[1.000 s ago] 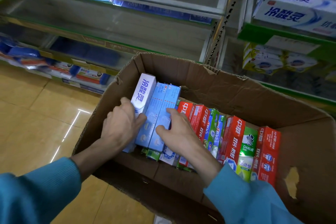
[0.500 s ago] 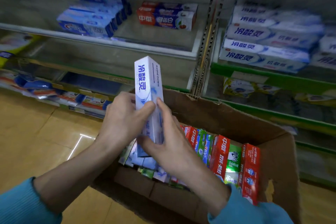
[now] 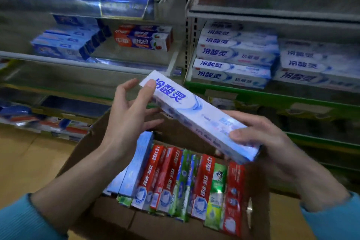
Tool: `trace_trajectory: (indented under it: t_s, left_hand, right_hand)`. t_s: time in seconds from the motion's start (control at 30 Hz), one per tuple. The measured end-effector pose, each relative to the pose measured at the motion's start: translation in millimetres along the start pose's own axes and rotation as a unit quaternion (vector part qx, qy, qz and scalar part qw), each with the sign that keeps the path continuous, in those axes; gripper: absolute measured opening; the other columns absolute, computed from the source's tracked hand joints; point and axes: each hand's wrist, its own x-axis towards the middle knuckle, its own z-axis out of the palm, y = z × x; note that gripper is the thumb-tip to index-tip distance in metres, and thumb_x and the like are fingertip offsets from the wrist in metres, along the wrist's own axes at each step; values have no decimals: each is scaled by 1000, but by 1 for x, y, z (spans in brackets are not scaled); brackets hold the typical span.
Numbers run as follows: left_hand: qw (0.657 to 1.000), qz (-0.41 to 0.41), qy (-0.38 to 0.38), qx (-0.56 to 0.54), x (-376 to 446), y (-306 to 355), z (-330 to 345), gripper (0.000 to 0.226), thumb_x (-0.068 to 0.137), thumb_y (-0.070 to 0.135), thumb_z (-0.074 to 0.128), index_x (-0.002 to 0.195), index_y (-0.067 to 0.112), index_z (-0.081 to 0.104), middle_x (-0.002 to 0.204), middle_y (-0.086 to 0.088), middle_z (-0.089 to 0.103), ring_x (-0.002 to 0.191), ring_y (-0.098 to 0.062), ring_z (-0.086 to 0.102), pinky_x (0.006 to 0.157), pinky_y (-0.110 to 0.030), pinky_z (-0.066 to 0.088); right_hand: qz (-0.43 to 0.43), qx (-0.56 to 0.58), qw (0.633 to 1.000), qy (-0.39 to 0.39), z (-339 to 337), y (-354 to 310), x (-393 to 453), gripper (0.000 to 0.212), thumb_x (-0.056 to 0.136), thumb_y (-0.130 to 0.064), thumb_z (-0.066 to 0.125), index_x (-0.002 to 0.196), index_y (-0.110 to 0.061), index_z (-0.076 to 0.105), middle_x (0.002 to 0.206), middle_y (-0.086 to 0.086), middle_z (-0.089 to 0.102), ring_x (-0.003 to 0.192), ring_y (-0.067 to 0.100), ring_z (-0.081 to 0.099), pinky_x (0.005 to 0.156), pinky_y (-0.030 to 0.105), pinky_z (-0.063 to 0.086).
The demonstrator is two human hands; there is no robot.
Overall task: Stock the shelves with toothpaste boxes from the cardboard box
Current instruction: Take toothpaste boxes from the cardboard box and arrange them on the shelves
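Above the cardboard box (image 3: 101,218) I hold a white toothpaste box with blue lettering (image 3: 196,113), lying slantwise from upper left to lower right. My right hand (image 3: 266,138) grips its lower right end, thumb on top. My left hand (image 3: 130,115) holds the upper left end, thumb on the top face and fingers behind it. Down in the cardboard box stand several more toothpaste boxes: light blue ones (image 3: 134,169) at the left, then red (image 3: 167,177) and green ones (image 3: 216,195).
Matching white toothpaste boxes (image 3: 233,60) are stacked on the right shelf with the green edge (image 3: 272,97). The left shelf (image 3: 87,62) holds blue boxes (image 3: 66,43) and red-and-blue ones (image 3: 142,39), with bare shelf around them. A tan tiled floor (image 3: 25,161) lies at the left.
The white box was pulled up out of the cardboard box, stood upright, and is now tipped to lie slantwise. My right hand slid to its lower end. The view tilted up toward the shelves.
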Motion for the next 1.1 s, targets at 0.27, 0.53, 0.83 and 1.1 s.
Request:
trace_trajectory:
  t_s: [0.27, 0.53, 0.83, 1.1]
  left_hand:
    - [998, -20, -56, 14, -13, -12, 69, 23, 95, 36, 64, 110, 21, 74, 106, -12, 75, 86, -18, 67, 74, -36, 47]
    - [994, -40, -96, 25, -33, -15, 148, 40, 98, 46, 59, 107, 11, 75, 104, -17, 77, 100, -32, 73, 100, -57, 52]
    - [991, -8, -102, 89, -45, -34, 220, 49, 89, 58, 63, 119, 19, 59, 102, 0, 77, 93, -13, 74, 81, -36, 59]
    - [979, 85, -137, 124, -50, -58, 259, 42, 85, 43, 65, 118, 18, 58, 110, -4, 74, 99, -11, 72, 76, -24, 57]
  right_hand:
    - [-14, 46, 988, 144, -64, -6, -52, 24, 77, -24, 67, 94, -12, 78, 94, 25, 73, 66, 37, 69, 43, 30, 50]
    - [-39, 131, 956, 259, -128, 4, -95, 57, 87, -49, 54, 118, -2, 64, 99, 30, 70, 65, 32, 64, 44, 27, 50]
    - [-86, 136, 935, 316, -182, 15, -143, 41, 91, -15, 62, 126, 4, 53, 101, 24, 70, 69, 29, 63, 52, 28, 51]
    - [-69, -31, 903, 424, -223, 32, -159, 43, 81, -39, 69, 119, -22, 64, 99, -2, 75, 70, 12, 60, 55, 26, 46]
